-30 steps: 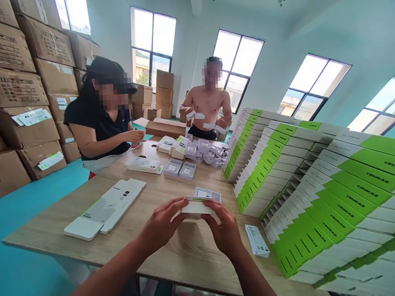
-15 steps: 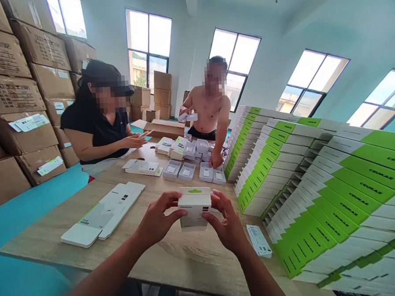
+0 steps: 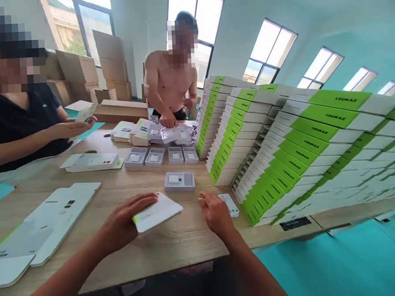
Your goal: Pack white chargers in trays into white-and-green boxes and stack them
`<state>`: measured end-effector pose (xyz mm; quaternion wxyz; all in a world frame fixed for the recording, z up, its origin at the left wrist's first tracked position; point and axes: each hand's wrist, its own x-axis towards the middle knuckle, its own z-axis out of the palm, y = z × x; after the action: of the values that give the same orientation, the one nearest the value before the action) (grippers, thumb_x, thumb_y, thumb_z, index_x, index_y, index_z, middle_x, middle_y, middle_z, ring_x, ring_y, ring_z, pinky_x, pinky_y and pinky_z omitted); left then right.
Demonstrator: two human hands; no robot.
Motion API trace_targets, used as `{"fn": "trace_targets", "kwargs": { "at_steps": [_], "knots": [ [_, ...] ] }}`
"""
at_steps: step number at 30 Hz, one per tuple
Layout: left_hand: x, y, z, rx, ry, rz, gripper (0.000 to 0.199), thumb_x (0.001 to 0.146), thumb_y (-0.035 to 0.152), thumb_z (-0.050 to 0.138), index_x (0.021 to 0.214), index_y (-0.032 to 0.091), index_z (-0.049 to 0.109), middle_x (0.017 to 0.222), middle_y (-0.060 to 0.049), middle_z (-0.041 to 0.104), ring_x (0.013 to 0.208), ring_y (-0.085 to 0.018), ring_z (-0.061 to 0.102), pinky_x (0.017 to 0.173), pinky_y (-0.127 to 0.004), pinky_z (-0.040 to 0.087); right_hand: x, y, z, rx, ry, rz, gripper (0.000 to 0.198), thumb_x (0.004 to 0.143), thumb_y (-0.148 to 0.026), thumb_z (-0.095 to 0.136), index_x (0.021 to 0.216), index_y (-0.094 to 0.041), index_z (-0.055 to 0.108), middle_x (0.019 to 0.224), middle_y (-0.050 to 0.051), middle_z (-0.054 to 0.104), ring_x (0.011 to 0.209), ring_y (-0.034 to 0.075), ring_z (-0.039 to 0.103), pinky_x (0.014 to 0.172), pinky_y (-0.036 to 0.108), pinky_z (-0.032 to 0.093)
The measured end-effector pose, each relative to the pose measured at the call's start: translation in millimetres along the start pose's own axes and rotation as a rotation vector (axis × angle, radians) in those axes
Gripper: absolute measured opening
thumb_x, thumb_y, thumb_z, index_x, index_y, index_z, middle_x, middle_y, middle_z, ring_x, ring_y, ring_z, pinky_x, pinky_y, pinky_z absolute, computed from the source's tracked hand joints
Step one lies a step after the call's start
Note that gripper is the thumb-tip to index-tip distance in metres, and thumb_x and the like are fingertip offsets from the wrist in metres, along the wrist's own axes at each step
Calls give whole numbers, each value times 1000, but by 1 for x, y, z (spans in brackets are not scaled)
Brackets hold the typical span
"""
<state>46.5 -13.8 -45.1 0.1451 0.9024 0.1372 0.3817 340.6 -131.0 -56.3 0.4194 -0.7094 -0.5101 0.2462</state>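
Note:
My left hand (image 3: 123,220) is closed on a small white carton (image 3: 157,213) with a green edge, tilted just above the table. My right hand (image 3: 216,212) is at the left side of a small pile of printed leaflets (image 3: 229,205). Its fingers are curled together, and anything inside them is hidden. Beyond both hands lies a clear plastic tray (image 3: 188,180) with a small white plug-like device (image 3: 174,179) in its left compartment. To the left, a flattened white carton (image 3: 55,217) rests on the table.
Tall stacks of white and green cartons (image 3: 294,160) line the right side. Several filled trays (image 3: 154,157) sit farther back, near piles of flat cartons (image 3: 123,130). One co-worker (image 3: 172,83) handles trays at the back; another person (image 3: 20,122) holds a card-like item at left.
My right hand has let go of the carton and moved to the leaflets. The left hand has lowered and tilted the carton leftward. The view has turned right, and the nearest tray now shows.

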Motion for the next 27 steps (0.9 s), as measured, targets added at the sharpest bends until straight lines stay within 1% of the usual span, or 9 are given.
{"fn": "trace_targets", "kwargs": {
  "at_steps": [2,3,6,8,12,15,18,22,27],
  "knots": [
    [2,-8,0,-67,82,-203,42,93,31,67,134,25,62,135,-10,71,120,-29,71,98,-34,59,-6,21,-36,-168,123,32,30,94,-40,61,113,-20,72,140,17,63,138,34,50,118,51,33],
    [3,-9,1,-84,114,-314,42,91,38,70,130,24,65,129,-10,74,114,-30,73,94,-36,61,-8,30,-51,-243,157,55,27,92,-36,62,109,-19,74,136,18,65,136,35,51,118,51,33],
    [7,-8,6,-96,168,-609,50,83,56,75,119,21,71,106,-9,81,94,-33,78,77,-37,65,-12,52,-75,-411,167,103,18,86,-28,68,98,-17,76,115,16,74,116,33,64,108,45,43],
    [7,-7,11,-112,179,-675,57,80,62,76,119,21,72,102,-9,81,91,-34,78,72,-37,66,-10,60,-77,-485,150,116,17,84,-25,70,97,-17,77,108,13,77,106,30,69,100,40,48],
    [0,-14,18,-131,173,-590,60,82,66,72,125,24,70,116,-7,79,104,-32,75,80,-38,66,-5,67,-75,-579,132,109,22,83,-26,73,103,-18,77,115,11,77,104,25,71,95,35,52],
    [-8,-23,19,-137,110,-449,51,89,60,69,129,27,67,127,-2,75,109,-30,74,90,-42,64,-9,69,-74,-632,130,71,24,85,-29,73,105,-17,78,128,15,73,119,29,66,106,40,48],
    [-13,-29,20,-142,105,-349,44,91,53,70,127,28,66,131,-1,73,111,-30,73,96,-46,61,-18,68,-68,-664,113,19,20,92,-24,65,105,-18,78,129,16,73,126,30,62,114,44,42],
    [-14,-30,22,-164,129,-319,42,90,50,73,125,27,67,130,-3,73,113,-31,72,100,-47,59,-26,64,-61,-640,97,-26,26,95,-17,54,104,-19,78,124,15,75,121,30,65,109,45,46],
    [-12,-27,24,-192,162,-355,40,89,47,73,124,29,68,129,-1,73,114,-32,71,100,-46,59,-25,63,-66,-518,102,-10,23,92,-25,60,98,-24,82,117,9,79,117,28,69,108,46,50]
  ]
}}
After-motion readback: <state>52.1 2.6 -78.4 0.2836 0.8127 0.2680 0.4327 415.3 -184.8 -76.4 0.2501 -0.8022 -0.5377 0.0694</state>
